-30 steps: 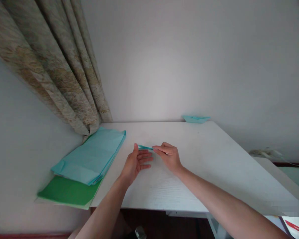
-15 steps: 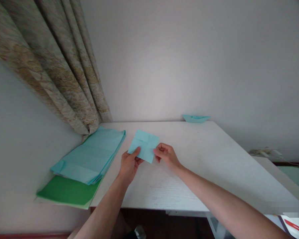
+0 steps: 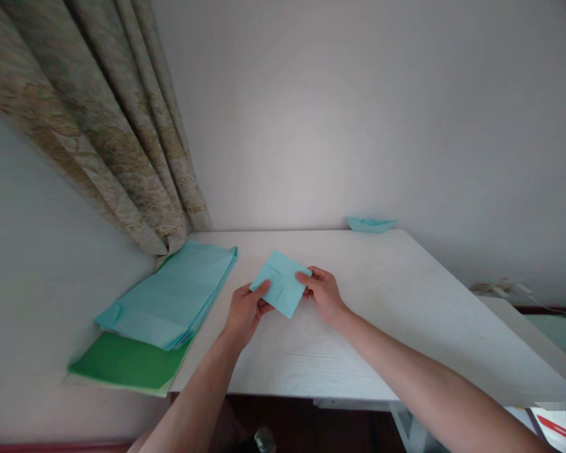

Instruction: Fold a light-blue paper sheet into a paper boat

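Observation:
A folded light blue paper square [image 3: 283, 286], with crease lines across its face, is held above the white table between both hands. My left hand [image 3: 248, 309] pinches its left corner, thumb on top and fingers underneath. On the opposite side, my right hand [image 3: 325, 293] grips the right corner the same way. The square is turned so that one corner points toward me. At the table's back edge, near the wall, sits a folded light blue paper boat [image 3: 370, 225].
To the left lies a stack of light blue paper [image 3: 170, 299] over green paper [image 3: 127, 362]. A patterned curtain [image 3: 136, 138] hangs above it. The white table [image 3: 387, 296] meets the wall behind. Cables [image 3: 504, 289] lie off to the right.
The paper square has turned, bringing one corner toward me, and shifted slightly right. My right hand has closed more fully over its right corner. My left hand keeps its hold.

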Action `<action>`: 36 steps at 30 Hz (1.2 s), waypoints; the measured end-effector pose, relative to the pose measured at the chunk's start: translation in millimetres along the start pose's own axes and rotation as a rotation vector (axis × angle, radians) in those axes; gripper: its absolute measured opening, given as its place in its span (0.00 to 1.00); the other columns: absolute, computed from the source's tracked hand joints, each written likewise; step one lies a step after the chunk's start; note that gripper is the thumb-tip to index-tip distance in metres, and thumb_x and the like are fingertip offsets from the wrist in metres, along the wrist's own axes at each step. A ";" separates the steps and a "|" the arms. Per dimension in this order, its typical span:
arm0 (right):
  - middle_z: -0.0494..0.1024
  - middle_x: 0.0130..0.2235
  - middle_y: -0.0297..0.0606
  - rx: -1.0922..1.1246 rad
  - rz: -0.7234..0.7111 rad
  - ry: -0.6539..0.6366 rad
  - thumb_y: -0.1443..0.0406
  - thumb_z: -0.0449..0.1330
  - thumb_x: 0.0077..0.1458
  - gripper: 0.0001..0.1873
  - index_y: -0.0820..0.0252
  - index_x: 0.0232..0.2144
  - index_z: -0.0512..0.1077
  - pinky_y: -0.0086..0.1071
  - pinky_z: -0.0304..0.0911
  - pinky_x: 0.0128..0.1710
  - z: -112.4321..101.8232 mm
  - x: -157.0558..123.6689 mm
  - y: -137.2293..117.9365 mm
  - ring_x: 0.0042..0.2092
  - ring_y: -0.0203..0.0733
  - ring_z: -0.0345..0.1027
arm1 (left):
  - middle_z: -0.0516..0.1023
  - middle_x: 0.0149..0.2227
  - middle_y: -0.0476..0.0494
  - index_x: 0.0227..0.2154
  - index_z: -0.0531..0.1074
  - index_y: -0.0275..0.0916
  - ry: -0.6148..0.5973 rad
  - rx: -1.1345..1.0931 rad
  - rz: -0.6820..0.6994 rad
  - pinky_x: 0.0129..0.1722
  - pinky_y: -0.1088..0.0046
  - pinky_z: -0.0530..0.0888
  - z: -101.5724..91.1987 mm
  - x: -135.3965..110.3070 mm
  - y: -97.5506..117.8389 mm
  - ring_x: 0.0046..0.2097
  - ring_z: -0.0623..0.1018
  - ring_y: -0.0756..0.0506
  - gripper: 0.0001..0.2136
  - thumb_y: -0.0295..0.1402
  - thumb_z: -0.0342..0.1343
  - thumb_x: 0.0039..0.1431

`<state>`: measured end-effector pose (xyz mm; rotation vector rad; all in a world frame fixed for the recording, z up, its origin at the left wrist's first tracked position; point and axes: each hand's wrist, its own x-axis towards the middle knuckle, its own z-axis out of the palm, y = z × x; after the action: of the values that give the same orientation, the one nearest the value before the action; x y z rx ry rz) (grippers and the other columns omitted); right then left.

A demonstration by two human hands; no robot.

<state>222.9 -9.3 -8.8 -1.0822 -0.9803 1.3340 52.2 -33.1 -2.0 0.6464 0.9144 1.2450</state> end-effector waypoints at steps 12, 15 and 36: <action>0.63 0.19 0.28 -0.510 -0.407 0.091 0.59 0.59 0.51 0.10 0.59 0.26 0.70 0.27 0.52 0.21 2.0 -12.5 2.5 0.22 0.33 0.56 | 0.76 0.24 0.44 0.26 0.76 0.30 0.096 0.262 0.180 0.33 0.68 0.78 1.5 -1.3 -11.2 0.28 0.76 0.47 0.14 0.40 0.63 0.46; 0.68 0.23 0.32 -0.567 -0.470 0.032 0.59 0.59 0.52 0.08 0.59 0.30 0.72 0.27 0.55 0.24 4.1 -18.0 -1.7 0.25 0.34 0.58 | 0.75 0.22 0.45 0.26 0.77 0.31 0.108 0.302 0.189 0.32 0.69 0.78 7.1 -5.3 -9.9 0.28 0.76 0.47 0.13 0.39 0.63 0.46; 0.69 0.29 0.33 -0.218 -0.277 -0.197 0.57 0.62 0.50 0.12 0.56 0.35 0.73 0.27 0.60 0.22 9.1 -16.8 -2.4 0.28 0.35 0.64 | 0.78 0.27 0.40 0.30 0.75 0.30 -0.129 0.087 0.101 0.31 0.69 0.75 7.7 -10.4 -7.0 0.30 0.78 0.44 0.14 0.39 0.64 0.47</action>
<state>214.2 -25.7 -3.4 -0.9449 -1.3949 1.1386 61.7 -44.3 -1.6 0.8413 0.8407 1.2427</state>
